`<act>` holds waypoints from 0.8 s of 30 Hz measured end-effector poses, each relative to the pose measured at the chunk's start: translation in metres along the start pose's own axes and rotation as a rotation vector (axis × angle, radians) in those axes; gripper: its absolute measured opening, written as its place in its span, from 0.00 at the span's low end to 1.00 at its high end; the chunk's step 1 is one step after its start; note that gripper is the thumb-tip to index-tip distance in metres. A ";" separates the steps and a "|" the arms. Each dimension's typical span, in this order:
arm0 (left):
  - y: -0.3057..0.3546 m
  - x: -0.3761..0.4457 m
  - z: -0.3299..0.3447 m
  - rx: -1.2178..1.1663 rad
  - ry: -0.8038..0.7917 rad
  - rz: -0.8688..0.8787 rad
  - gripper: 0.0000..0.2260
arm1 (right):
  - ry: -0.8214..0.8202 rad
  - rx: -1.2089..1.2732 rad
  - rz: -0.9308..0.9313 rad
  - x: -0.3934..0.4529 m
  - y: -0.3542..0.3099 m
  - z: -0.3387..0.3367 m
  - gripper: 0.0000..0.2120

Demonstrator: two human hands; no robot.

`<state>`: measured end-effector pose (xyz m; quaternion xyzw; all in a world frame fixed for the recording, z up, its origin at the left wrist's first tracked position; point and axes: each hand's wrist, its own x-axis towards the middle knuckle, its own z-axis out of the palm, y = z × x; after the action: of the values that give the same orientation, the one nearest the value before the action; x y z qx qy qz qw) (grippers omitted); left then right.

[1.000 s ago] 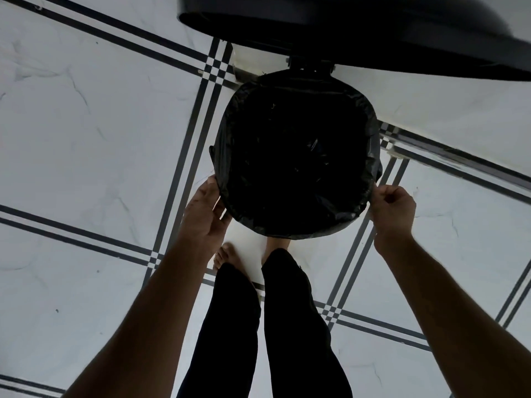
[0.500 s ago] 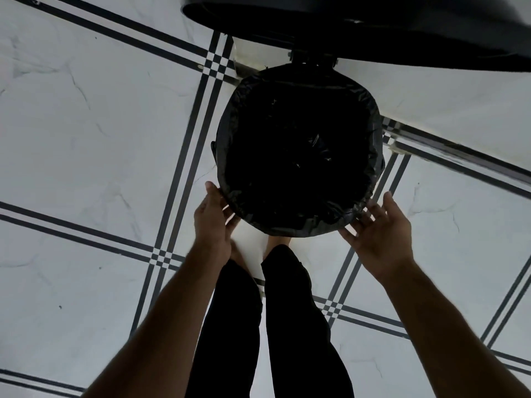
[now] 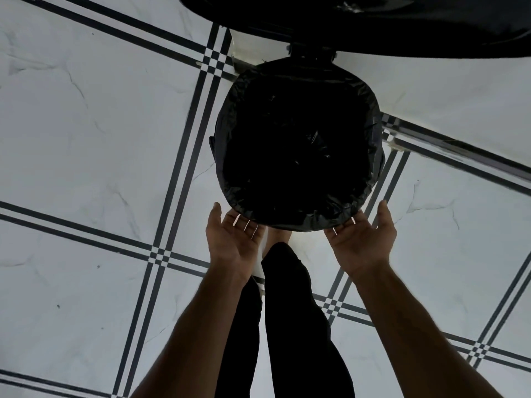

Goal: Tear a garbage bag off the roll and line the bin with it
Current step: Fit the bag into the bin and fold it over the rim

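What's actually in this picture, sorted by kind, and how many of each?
Hands: 2, the left hand and the right hand, both with fingers under the near rim
Bins: 1, the bin
Garbage bags: 1, the black garbage bag lining it
Lids: 1, the raised lid
Total: 5

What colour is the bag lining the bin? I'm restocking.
Black, glossy garbage bag, seen in the head view.

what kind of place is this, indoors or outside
Most likely indoors, in a home: a glossy white marble-look tiled floor with black line borders, a round bin lined with a black plastic garbage bag, its black lid raised, and a barefoot person standing over it.
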<state>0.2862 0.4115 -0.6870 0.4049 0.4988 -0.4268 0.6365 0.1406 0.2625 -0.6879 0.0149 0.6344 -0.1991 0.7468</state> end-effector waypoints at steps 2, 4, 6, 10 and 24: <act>0.000 0.000 0.002 -0.031 -0.001 -0.008 0.24 | -0.007 0.002 -0.008 0.002 -0.001 0.002 0.29; 0.001 0.000 0.003 -0.025 -0.005 -0.003 0.24 | 0.013 -0.017 -0.012 0.004 -0.002 0.001 0.26; 0.001 0.002 0.005 0.005 0.000 0.010 0.24 | 0.024 -0.039 -0.022 0.004 -0.004 -0.001 0.24; 0.002 0.001 0.003 0.056 0.044 0.017 0.24 | 0.009 -0.085 -0.052 0.000 -0.015 -0.001 0.19; -0.037 0.052 0.093 1.993 -0.303 0.844 0.27 | -0.066 -0.905 -0.465 0.007 -0.037 -0.006 0.07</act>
<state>0.2848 0.3056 -0.7247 0.8201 -0.3333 -0.4318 0.1729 0.1244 0.2281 -0.6874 -0.4581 0.6197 -0.0656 0.6339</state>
